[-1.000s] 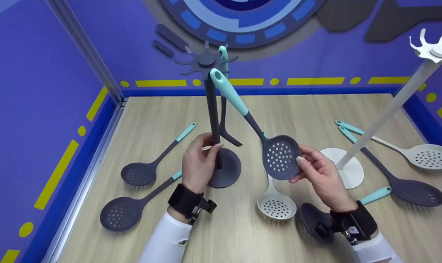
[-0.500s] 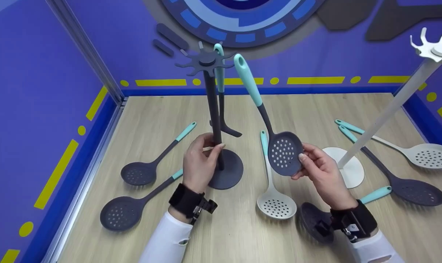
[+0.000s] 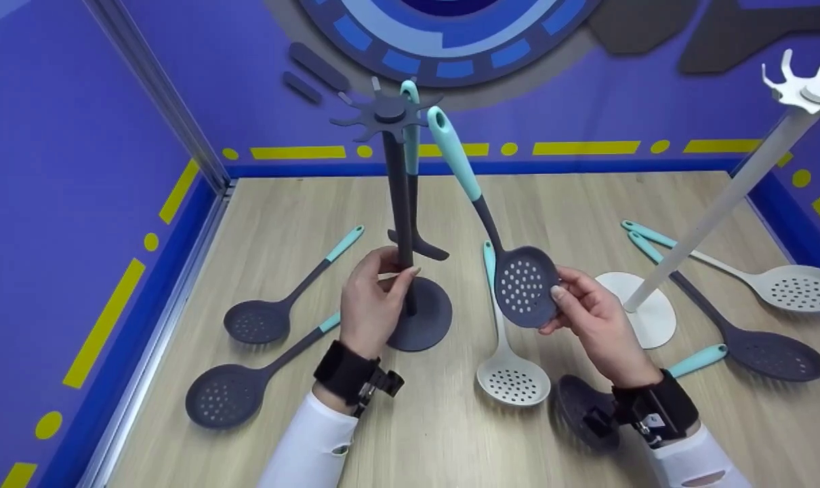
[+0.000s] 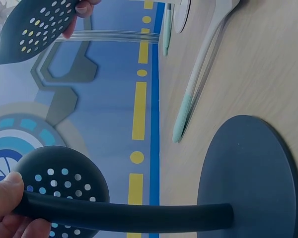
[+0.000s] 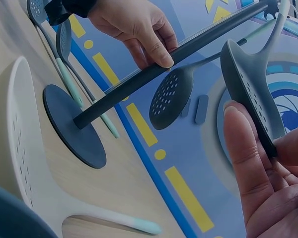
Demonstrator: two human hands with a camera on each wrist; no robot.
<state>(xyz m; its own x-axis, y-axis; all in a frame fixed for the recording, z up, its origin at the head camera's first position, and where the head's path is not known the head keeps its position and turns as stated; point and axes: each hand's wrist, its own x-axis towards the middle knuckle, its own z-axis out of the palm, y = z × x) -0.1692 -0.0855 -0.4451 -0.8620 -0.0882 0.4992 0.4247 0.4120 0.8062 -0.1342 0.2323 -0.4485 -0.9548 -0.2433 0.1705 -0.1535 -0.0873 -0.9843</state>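
Note:
My left hand (image 3: pixel 373 298) holds the pole of a dark grey utensil stand (image 3: pixel 398 196) low down, thumb and fingers around it. A dark skimmer with a mint handle (image 3: pixel 411 156) hangs behind the pole; its perforated head (image 4: pixel 64 171) shows in the left wrist view. My right hand (image 3: pixel 593 322) pinches the rim of another dark skimmer (image 3: pixel 526 285), head low and mint handle slanting up to the left. Its handle hole is close beside a hook at the stand's top; whether they touch I cannot tell. In the right wrist view, thumb and fingers grip that skimmer's head (image 5: pixel 256 84).
Two dark skimmers (image 3: pixel 257 322) lie left on the wooden table (image 3: pixel 301 203). A white skimmer (image 3: pixel 513 381) lies between the forearms, a dark utensil (image 3: pixel 586 413) by the right wrist. At right stand a white utensil stand (image 3: pixel 728 196), a dark skimmer (image 3: pixel 776 356) and a white one (image 3: pixel 800 290).
The held skimmer's handle has swung right and more upright, away from the stand's hub, then slightly back left. The stand's top has turned a little, and the hanging skimmer has shifted behind the pole.

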